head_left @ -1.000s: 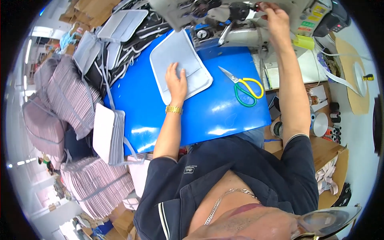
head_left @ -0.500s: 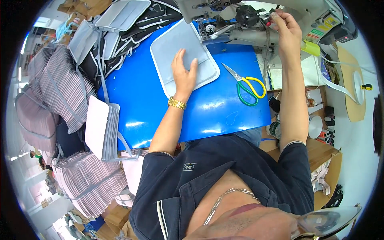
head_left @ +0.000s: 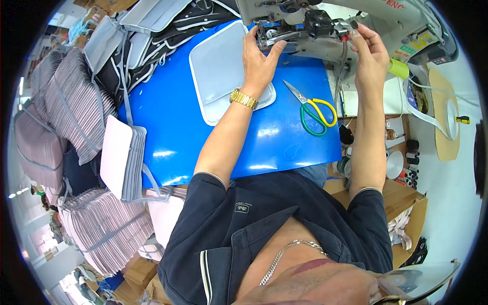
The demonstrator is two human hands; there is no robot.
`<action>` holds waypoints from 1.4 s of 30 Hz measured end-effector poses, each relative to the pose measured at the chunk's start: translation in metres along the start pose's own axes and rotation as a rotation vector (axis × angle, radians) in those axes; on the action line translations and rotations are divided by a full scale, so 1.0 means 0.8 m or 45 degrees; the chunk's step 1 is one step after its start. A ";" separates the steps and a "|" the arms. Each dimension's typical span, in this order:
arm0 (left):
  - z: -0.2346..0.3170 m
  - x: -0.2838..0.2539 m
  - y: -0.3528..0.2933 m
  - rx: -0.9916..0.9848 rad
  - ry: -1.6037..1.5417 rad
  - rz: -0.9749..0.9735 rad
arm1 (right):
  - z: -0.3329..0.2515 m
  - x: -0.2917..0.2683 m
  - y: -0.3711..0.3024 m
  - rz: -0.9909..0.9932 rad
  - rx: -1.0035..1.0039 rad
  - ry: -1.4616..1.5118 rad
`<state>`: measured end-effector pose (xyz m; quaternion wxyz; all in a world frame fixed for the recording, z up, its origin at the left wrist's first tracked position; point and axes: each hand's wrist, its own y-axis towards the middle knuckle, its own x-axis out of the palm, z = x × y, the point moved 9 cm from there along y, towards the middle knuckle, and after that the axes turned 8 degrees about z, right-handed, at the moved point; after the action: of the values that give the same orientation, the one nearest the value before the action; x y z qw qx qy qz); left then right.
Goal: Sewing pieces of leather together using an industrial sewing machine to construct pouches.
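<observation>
At the far edge of the blue work surface, my left hand [head_left: 260, 66] reaches to the needle area of a sewing machine [head_left: 325, 51]. Its thumb and fingers are spread, and the fingertips are close to the machine's metal parts; whether they touch is hard to see. Beneath that hand and wrist lies a grey fabric panel [head_left: 216, 76] with pale edging and rounded corners. My right hand [head_left: 372, 56] is raised at the machine head, thumb and fingers closed on a small dark knob [head_left: 354, 24] beside a black housing [head_left: 318, 23].
Scissors [head_left: 315, 113] with one yellow and one green handle lie right of the panel. Bundled striped-looking stacks of fabric pieces [head_left: 109, 229] and a tied pale stack [head_left: 119, 157] stand at left. Black and grey pieces [head_left: 198, 23] pile up at the far left. Thread spools [head_left: 412, 157] sit right.
My left hand has moved from the panel's middle up and right to the machine's needle area. The right hand stays at the knob, its grip slightly shifted.
</observation>
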<state>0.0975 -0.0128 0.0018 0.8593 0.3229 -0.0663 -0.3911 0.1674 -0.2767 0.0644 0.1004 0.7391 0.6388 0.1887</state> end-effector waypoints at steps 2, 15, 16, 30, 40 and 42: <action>0.001 0.001 0.000 0.010 0.026 -0.017 | 0.007 -0.004 0.001 0.006 -0.005 -0.034; -0.047 -0.065 0.010 -0.075 0.061 -0.280 | -0.025 -0.022 -0.052 -0.113 -0.020 -0.242; -0.051 -0.097 0.000 -0.085 0.108 -0.262 | 0.002 -0.008 -0.070 -0.200 0.091 -0.250; -0.014 -0.145 -0.141 0.117 0.749 -0.439 | 0.079 0.062 -0.216 -0.639 -0.573 -1.206; 0.064 -0.178 -0.183 -0.065 0.340 -0.453 | 0.119 0.184 -0.262 -0.861 1.306 0.476; 0.063 -0.173 -0.195 -0.190 0.275 -0.481 | 0.112 0.202 -0.260 -0.904 1.247 0.462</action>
<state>-0.1142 -0.0147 -0.0344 0.7943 0.3054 0.1169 -0.5121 0.0332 -0.0752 -0.0735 -0.3030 0.3985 0.8643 -0.0482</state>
